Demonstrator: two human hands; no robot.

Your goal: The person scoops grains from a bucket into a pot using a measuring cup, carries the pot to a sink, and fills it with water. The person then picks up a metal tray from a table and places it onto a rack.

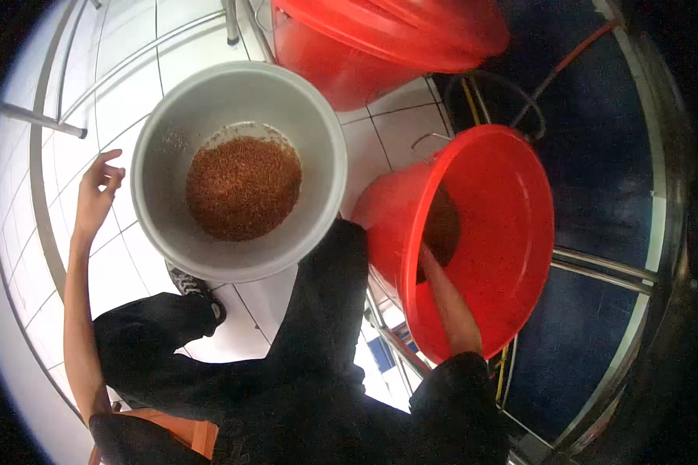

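Over white floor tiles, seemingly scooping from red bucket with right arm, finger grip hidden, untellable; holding left hand, fingers loosely apart, beside grey pot; probably needing cupped palm next.

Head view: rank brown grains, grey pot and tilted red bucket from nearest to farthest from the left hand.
1. Grey pot: its rim is just right of the left hand.
2. Brown grains: inside the pot, past its near wall.
3. Tilted red bucket: right of the pot, farthest across.
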